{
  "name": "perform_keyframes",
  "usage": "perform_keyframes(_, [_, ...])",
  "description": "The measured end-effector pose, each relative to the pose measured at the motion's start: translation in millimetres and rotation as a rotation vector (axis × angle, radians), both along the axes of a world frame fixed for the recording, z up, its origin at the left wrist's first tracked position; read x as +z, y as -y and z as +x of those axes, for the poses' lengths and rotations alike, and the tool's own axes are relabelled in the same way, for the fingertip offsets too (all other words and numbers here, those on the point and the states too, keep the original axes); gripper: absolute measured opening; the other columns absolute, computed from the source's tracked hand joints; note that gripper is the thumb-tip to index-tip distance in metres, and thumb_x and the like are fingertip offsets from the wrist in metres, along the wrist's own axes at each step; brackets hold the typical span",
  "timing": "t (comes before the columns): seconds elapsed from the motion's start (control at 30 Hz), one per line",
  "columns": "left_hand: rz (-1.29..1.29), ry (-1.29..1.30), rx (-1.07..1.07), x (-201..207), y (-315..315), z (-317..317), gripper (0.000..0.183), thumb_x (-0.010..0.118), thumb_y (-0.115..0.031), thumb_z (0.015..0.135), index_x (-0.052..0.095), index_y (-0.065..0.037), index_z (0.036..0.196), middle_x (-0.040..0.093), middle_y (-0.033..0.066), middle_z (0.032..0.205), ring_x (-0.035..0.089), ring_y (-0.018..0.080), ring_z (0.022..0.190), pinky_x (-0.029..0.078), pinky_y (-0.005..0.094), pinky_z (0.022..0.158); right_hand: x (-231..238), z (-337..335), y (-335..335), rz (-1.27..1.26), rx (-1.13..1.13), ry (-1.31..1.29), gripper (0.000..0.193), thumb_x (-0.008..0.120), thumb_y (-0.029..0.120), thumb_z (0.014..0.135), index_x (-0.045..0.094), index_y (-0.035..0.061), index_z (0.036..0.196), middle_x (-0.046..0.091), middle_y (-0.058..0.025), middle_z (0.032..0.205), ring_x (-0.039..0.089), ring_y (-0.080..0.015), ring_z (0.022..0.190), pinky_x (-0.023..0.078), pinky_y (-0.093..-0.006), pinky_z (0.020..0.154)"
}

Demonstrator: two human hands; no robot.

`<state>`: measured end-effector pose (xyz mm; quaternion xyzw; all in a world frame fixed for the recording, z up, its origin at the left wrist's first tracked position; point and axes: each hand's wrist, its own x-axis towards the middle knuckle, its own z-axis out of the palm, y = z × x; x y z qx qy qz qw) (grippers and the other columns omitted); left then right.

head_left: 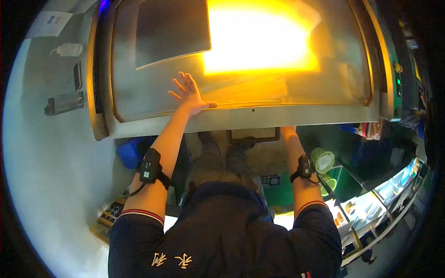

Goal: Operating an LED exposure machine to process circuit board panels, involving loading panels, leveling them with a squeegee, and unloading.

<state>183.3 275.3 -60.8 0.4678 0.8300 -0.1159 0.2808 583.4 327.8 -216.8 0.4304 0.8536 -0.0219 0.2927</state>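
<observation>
My left hand point(189, 96) has its fingers spread over the near part of a wide framed panel point(153, 99), thumb pointing right along the front rail; I cannot tell whether the palm presses on it. It holds nothing. Just beyond its fingertips a dark rectangular sheet point(174, 34) lies on the panel. Strong yellow-white light point(259, 41) glows right of that sheet. Of my right hand point(288, 131) only the back part shows. Its fingers vanish beneath the panel's front rail point(259, 116), so their grip is hidden.
At left, a pale surface bears a white bottle point(72, 49) and a clear box-like container point(65, 104). Below the rail sits a dark-rimmed tray point(253, 134). A blue bin point(130, 154) stands left of my legs, green baskets point(323, 160) at right, near lit shelves point(371, 208).
</observation>
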Motion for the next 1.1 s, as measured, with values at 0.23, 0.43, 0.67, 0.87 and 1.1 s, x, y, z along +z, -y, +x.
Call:
perform_keyframes(0.23, [0.073, -0.029, 0.006, -3, 11, -16, 0.157, 0.076, -0.075, 0.054, -0.031, -0.005, 0.144, -0.033, 0.0224, 0.152, -0.031, 0.0473, 0.138, -0.012, 0.0722, 0.104, -45, -14, -2, -0.137, -0.43, -0.447, 0.048, 0.052, 0.027, 0.093, 0.047, 0.0076, 0.137, 0.051, -0.0156, 0.136, 0.048, -0.0301, 0.126, 0.036, -0.0421, 0.107])
perform_keyframes(0.43, [0.014, -0.028, 0.013, -2, 5, -9, 0.158, 0.076, -0.075, 0.053, -0.03, -0.002, 0.144, -0.033, 0.0225, 0.152, -0.031, 0.0478, 0.137, -0.013, 0.0724, 0.103, -66, -5, 37, -0.175, -0.614, -0.722, 0.047, 0.051, 0.027, 0.093, 0.047, 0.0063, 0.135, 0.053, -0.0148, 0.134, 0.05, -0.0304, 0.123, 0.038, -0.0411, 0.104])
perform_keyframes(0.67, [0.06, 0.012, 0.012, 0, 1, -3, 0.159, 0.078, -0.073, 0.052, -0.029, -0.002, 0.144, -0.032, 0.0223, 0.152, -0.03, 0.0473, 0.138, -0.013, 0.0719, 0.104, -67, 5, 46, -0.267, -0.868, -1.472, 0.047, 0.051, 0.026, 0.093, 0.047, 0.0051, 0.134, 0.055, -0.0139, 0.132, 0.052, -0.0306, 0.121, 0.04, -0.0401, 0.102])
perform_keyframes(0.87, [0.054, -0.01, 0.041, -4, 6, -6, 0.158, 0.078, -0.074, 0.052, -0.03, -0.005, 0.145, -0.033, 0.02, 0.153, -0.029, 0.0462, 0.139, -0.01, 0.0714, 0.106, 83, 60, 97, -0.326, -0.732, -0.712, 0.04, 0.057, 0.006, 0.08, 0.065, 0.0153, 0.118, 0.067, -0.0156, 0.107, 0.063, -0.037, 0.1, 0.051, -0.0426, 0.085])
perform_keyframes(1.1, [0.138, -0.01, 0.0, -23, -5, -14, 0.158, 0.071, -0.084, 0.047, -0.022, -0.008, 0.15, -0.031, 0.0165, 0.155, -0.027, 0.0452, 0.14, -0.009, 0.0755, 0.103, 109, 207, 315, -0.403, -1.847, -1.043, 0.03, 0.051, -0.002, 0.075, 0.059, -0.0011, 0.104, 0.059, -0.0066, 0.075, 0.055, -0.0166, 0.062, 0.045, -0.0326, 0.054])
